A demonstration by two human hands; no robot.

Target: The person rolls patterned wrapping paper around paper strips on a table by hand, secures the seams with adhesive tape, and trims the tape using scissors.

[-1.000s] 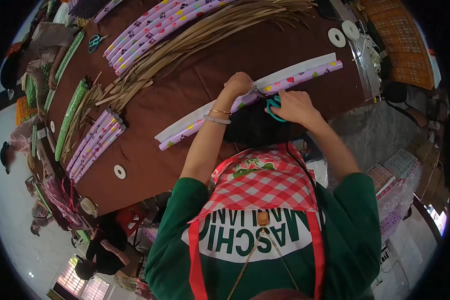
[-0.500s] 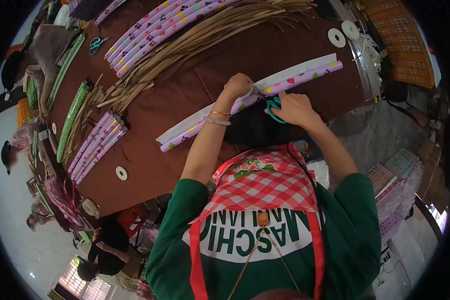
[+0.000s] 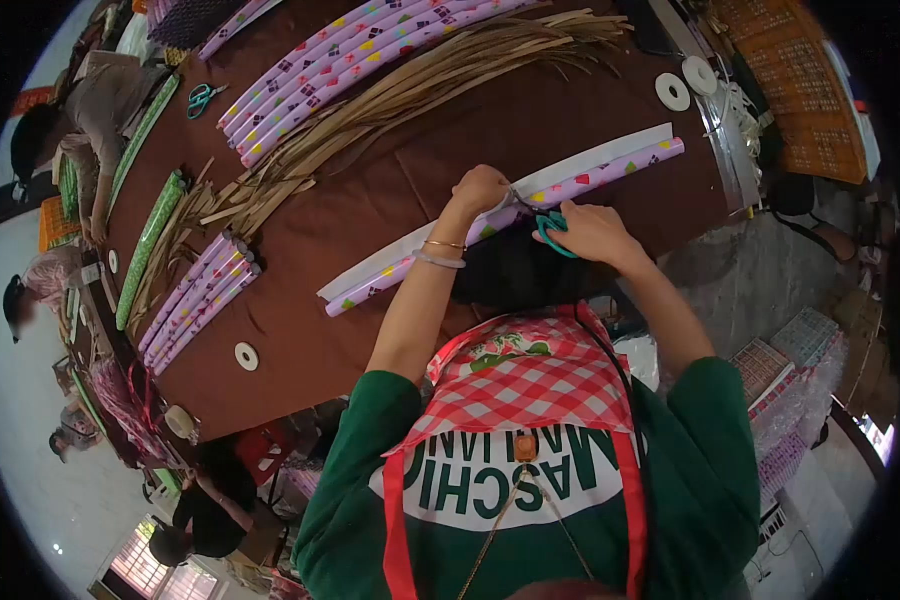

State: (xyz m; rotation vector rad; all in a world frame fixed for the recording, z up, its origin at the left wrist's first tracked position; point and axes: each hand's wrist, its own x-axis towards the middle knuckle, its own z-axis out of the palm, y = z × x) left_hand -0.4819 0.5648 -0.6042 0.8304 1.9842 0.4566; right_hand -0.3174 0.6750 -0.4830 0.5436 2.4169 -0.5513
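Across the table lies a purple patterned roll of wrapping paper, its white underside showing along the far edge. My left hand, with bangles at the wrist, is closed on the paper near its middle. In my right hand is a pair of scissors with teal handles. The scissors' blades reach the paper just right of my left hand; whether they are open or closed there I cannot make out.
Behind the roll lie long brown strips and several purple rolls. Shorter purple rolls, a green roll and spare scissors are at left. White tape rolls sit far right. Co-workers stand along the left.
The view has shifted slightly. Both hands stay at the same part of the roll, with the scissors still in my right hand.
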